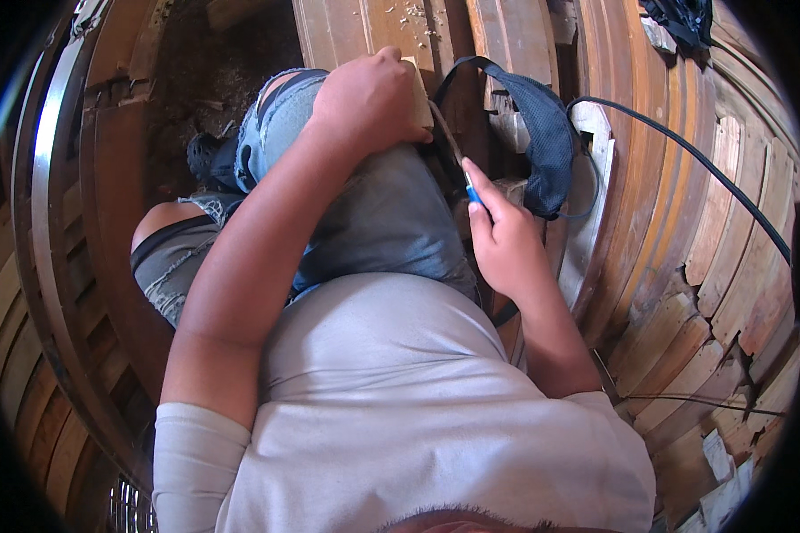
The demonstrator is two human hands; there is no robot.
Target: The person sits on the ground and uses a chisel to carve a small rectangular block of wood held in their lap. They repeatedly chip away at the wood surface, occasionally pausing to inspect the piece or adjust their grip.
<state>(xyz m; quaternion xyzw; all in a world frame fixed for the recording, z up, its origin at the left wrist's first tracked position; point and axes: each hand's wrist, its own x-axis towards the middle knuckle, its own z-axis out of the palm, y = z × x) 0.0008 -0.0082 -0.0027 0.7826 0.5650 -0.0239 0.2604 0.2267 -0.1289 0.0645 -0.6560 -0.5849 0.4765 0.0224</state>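
Wood block (424, 99) in one hand, thin tool (451, 138) in the other

The pale block sits just past the thigh of the jeans (378, 218), with the left hand (369, 99) closed around it, gripping from the left. The tool's far end meets the block's right edge in my view, though I can't tell whether it touches. The right hand (511, 244) pinches the tool near its blue handle (474, 194), forefinger laid along the shaft. To work it well, I'd brace the block on something solid, hold those left fingers clear of the tip's path, and use light, even strokes, pointed away from the leg. Farther out, pale shavings (413, 16) lie on a plank (333, 31), a dark mesh strap (547, 133) rests right of the tool, and a black cable (684, 138) curves past the boards (640, 231).
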